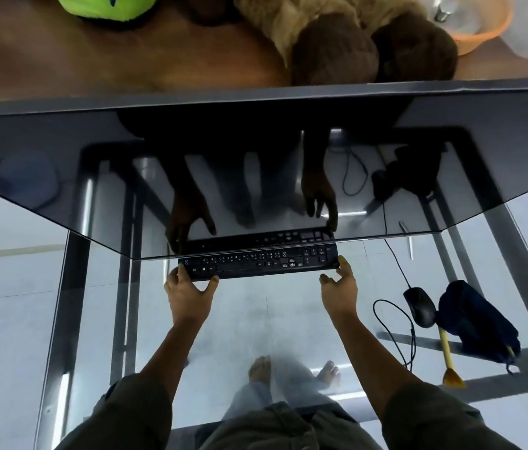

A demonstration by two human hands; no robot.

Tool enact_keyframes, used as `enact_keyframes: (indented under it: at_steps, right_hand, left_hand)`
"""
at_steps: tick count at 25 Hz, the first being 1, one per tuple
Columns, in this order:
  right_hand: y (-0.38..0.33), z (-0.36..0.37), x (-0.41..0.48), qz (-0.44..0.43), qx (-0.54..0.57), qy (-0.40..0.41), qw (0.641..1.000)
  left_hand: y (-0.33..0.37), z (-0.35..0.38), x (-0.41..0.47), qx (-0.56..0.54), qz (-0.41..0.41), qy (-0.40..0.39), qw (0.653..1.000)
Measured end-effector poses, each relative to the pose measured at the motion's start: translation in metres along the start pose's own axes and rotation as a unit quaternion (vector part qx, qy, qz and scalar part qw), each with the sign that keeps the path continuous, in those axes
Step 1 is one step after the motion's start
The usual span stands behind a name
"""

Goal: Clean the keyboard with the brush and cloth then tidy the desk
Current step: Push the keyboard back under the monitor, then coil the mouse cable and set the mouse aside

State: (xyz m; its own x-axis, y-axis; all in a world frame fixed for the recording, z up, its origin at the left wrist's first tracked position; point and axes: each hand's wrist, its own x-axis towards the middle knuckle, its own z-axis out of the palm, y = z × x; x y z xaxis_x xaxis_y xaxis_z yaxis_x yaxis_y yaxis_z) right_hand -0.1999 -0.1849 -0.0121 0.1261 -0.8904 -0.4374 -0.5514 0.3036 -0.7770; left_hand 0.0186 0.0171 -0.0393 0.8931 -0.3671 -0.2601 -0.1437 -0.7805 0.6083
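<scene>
At the bottom of the frame two forearms in olive sleeves reach up over the glass surface [265, 319]; through it, low in the centre, bare feet and pale trousers show on the floor. The left hand [189, 289] grips the near left corner of the black keyboard [259, 263], thumb on the front edge and fingers curled round the end. The right hand [340, 285] is half open at the keyboard's right end, its fingertips touching the corner, the palm off it; whether it truly grasps the keyboard I cannot tell. The keyboard lies flat at mid-frame, its far half tucked beneath a raised dark glass shelf [61, 164], which mirrors the hands and keys.

At the lower right of the frame, well apart from the keyboard, a black mouse [420, 306] lies with its cable looped beside it. Just right of the mouse lies a crumpled dark blue cloth [473, 323], and the yellow-handled brush [449, 358] lies partly under the cloth's near edge, bristles toward the bottom of the frame.

Farther off, along the top of the frame, a brown wooden surface [61, 60] carries a green plush toy [103, 6] at the upper left and a brown plush toy [353, 43] at centre right. In the upper right corner sits an orange bowl [489, 27]; something pale and a small metal part lie in it, too blurred to identify.
</scene>
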Motion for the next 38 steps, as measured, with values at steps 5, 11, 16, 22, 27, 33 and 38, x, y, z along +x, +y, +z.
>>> enact_keyframes:
  at_steps: [5,11,16,22,27,33,38]
  right_hand:
    - [0.015,-0.016,-0.008,-0.047,-0.040,-0.004,0.998]
    - [0.068,-0.073,-0.024,-0.128,-0.140,0.119,0.975]
    - [0.120,-0.136,-0.026,0.013,-0.189,0.186,0.964]
    - [0.133,-0.153,-0.026,0.029,-0.239,0.118,0.963]
    - [0.127,-0.146,-0.031,-0.029,-0.254,0.101,0.961]
    - [0.057,-0.136,-0.056,-0.153,-0.107,-0.022,0.982]
    - [-0.017,-0.135,-0.098,-0.198,0.007,-0.126,0.972]
  left_hand:
    - [0.017,0.013,-0.021,0.116,0.070,-0.007,0.991]
    - [0.025,0.041,-0.039,0.204,0.172,-0.110,0.957]
    - [0.026,0.042,-0.042,0.224,0.170,-0.120,0.952]
    - [0.043,0.041,-0.053,0.232,0.151,-0.150,0.949]
    - [0.080,0.044,-0.085,0.208,0.181,-0.201,0.940]
    - [0.146,0.033,-0.135,0.038,0.312,-0.243,0.918]
    - [0.184,0.012,-0.148,0.010,0.380,-0.277,0.883]
